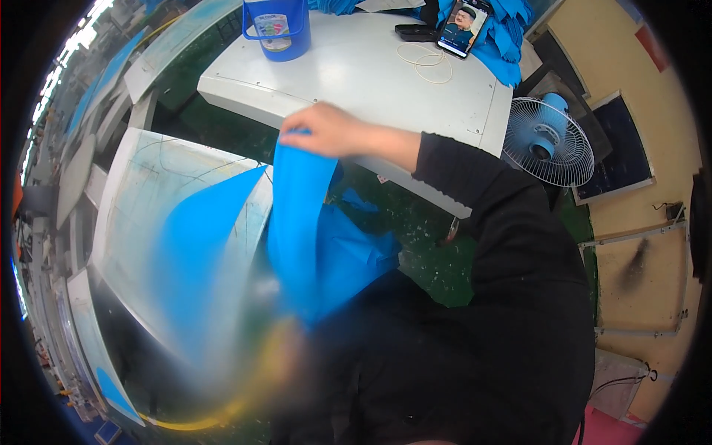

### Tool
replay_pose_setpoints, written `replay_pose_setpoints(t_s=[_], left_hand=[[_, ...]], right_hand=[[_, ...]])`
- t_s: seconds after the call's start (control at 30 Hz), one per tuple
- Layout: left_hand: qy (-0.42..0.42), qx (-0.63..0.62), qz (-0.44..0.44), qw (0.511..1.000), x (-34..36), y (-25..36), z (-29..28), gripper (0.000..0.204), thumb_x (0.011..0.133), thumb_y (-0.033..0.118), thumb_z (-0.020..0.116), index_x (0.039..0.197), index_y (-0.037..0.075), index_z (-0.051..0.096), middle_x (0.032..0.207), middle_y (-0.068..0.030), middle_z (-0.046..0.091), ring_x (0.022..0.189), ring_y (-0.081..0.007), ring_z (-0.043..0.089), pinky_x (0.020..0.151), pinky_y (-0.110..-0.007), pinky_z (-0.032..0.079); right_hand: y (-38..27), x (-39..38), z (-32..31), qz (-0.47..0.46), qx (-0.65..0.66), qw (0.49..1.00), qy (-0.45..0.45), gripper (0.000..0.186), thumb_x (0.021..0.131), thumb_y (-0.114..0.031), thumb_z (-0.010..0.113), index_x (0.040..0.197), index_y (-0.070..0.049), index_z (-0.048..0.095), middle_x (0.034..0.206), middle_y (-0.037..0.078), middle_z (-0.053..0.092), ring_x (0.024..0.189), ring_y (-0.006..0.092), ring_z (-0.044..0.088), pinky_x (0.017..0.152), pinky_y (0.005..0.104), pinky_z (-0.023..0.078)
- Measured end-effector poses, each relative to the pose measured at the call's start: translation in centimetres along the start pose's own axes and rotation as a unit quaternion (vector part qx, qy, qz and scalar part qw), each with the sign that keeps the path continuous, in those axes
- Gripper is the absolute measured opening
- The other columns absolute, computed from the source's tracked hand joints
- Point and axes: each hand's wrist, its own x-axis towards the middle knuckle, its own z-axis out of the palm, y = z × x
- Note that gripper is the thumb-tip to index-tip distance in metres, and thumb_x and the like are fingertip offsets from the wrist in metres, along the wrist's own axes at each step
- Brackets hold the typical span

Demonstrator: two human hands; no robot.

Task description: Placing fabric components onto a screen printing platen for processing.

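Note:
A long piece of bright blue fabric (300, 215) hangs from my right hand (320, 127), whose fingers are closed on its upper edge beside the white table's front edge. The fabric's lower part drapes toward my lap, next to a crumpled heap of the same blue cloth (360, 248). Low in the picture, a smeared skin-coloured patch looks like my left hand (291, 357); its fingers cannot be made out. Left of the hanging fabric, a flat blue cloth piece (200, 237) lies over a pale, stained board (141, 200), its lower end blurred.
The white table (356, 81) carries a blue bucket (277, 30), a phone (463, 28) showing a picture, a black case (415, 33), a thin pale cord (426, 65) and blue cloth (500, 44). A caged fan (547, 141) stands at right. A yellow hose (200, 424) curves low at left.

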Motion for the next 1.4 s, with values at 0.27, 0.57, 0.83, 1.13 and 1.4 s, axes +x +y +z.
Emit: replay_pose_setpoints(t_s=[0.27, 0.57, 0.83, 1.13, 1.4], left_hand=[[-0.103, -0.043, 0.025, 0.993, 0.7, -2.6, 1.3, 0.019, 0.088, 0.013, 0.054, 0.098, 0.000, 0.063, 0.085, 0.0000, 0.064, 0.073, -0.0064, 0.056, 0.065, -0.023, 0.045], [-0.136, 0.162, 0.294, 0.932, -0.7, -1.8, 1.4, 0.019, 0.089, 0.013, 0.053, 0.100, 0.000, 0.062, 0.085, -0.0004, 0.064, 0.073, -0.0064, 0.056, 0.065, -0.023, 0.045], [-0.227, 0.358, 0.506, 0.751, 0.8, 1.5, -0.5, 0.020, 0.089, 0.013, 0.053, 0.101, 0.000, 0.062, 0.085, -0.0008, 0.064, 0.073, -0.0064, 0.056, 0.065, -0.022, 0.045], [0.178, 0.361, 0.292, 0.868, 0.3, 3.5, -1.9, 0.019, 0.090, 0.010, 0.050, 0.073, 0.002, 0.053, 0.063, 0.0019, 0.052, 0.059, -0.0049, 0.051, 0.054, -0.021, 0.040], [0.298, 0.084, 0.206, 0.928, 0.3, 14.7, -2.4, 0.022, 0.089, 0.019, 0.059, 0.074, 0.003, 0.057, 0.061, 0.0038, 0.051, 0.048, -0.0020, 0.040, 0.042, -0.019, 0.027]], right_hand=[[-3.9, -2.7, 3.4, -0.145, -0.069, 0.973, -0.163, 0.020, 0.086, -0.027, 0.055, 0.093, -0.011, 0.063, 0.069, 0.015, 0.062, 0.066, 0.0341, 0.060, 0.060, 0.0423, 0.047], [-3.4, -2.8, 3.3, -0.137, -0.028, 0.979, -0.150, 0.021, 0.086, -0.028, 0.054, 0.093, -0.011, 0.064, 0.072, 0.016, 0.062, 0.069, 0.0349, 0.060, 0.061, 0.0429, 0.047], [-2.5, -2.2, 3.4, -0.130, -0.048, 0.986, -0.089, 0.022, 0.086, -0.029, 0.054, 0.094, -0.011, 0.064, 0.075, 0.016, 0.064, 0.070, 0.0348, 0.060, 0.063, 0.0429, 0.047], [-3.3, -1.8, 1.1, -0.103, -0.031, 0.989, -0.100, 0.024, 0.084, -0.030, 0.054, 0.094, -0.011, 0.065, 0.079, 0.015, 0.065, 0.076, 0.0335, 0.062, 0.069, 0.0419, 0.049], [-0.8, 0.0, -2.9, -0.039, -0.042, 0.998, 0.020, 0.026, 0.084, -0.032, 0.055, 0.091, -0.010, 0.066, 0.077, 0.017, 0.064, 0.074, 0.0342, 0.061, 0.068, 0.0406, 0.047]])
